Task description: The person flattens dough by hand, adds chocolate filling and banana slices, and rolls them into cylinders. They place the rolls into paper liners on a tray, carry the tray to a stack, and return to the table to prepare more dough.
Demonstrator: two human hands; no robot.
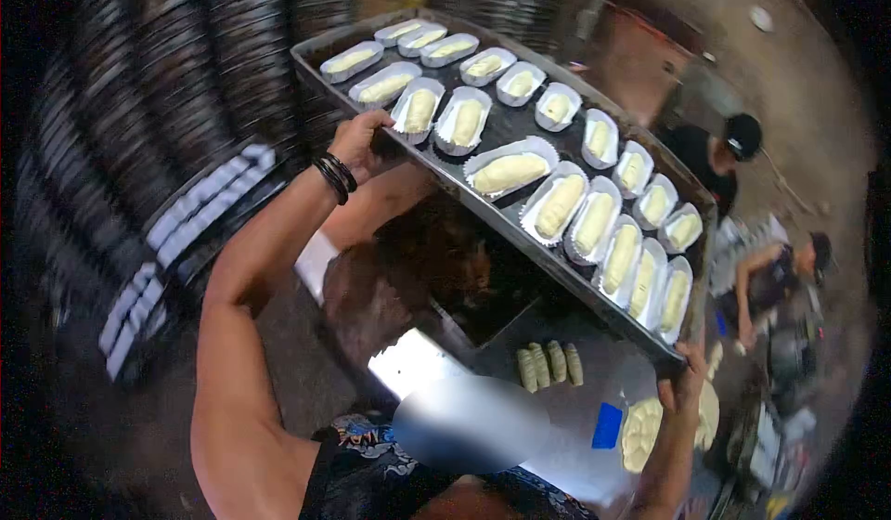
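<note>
My right hand (pixel 685 381) clamps the near corner of the metal tray (pixel 506 218), fingers curled over its rim; my left hand (pixel 360 141) grips the long edge farther along, thumb on top. I hold the tray raised between both hands, tilted. It looks stiff but heavy and awkward, best held at opposite edges. Paper liners (pixel 510 169) with soft dough pieces (pixel 560 206) fill it in rows and could slide. Below my right hand lie shaped dough rolls (pixel 549 364). Beyond my left hand stand stacked trays (pixel 186 74).

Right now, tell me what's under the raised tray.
Below the tray held by the left hand and right hand: a work surface with four dough rolls and a dough mass. The tray hides the rest.
</note>
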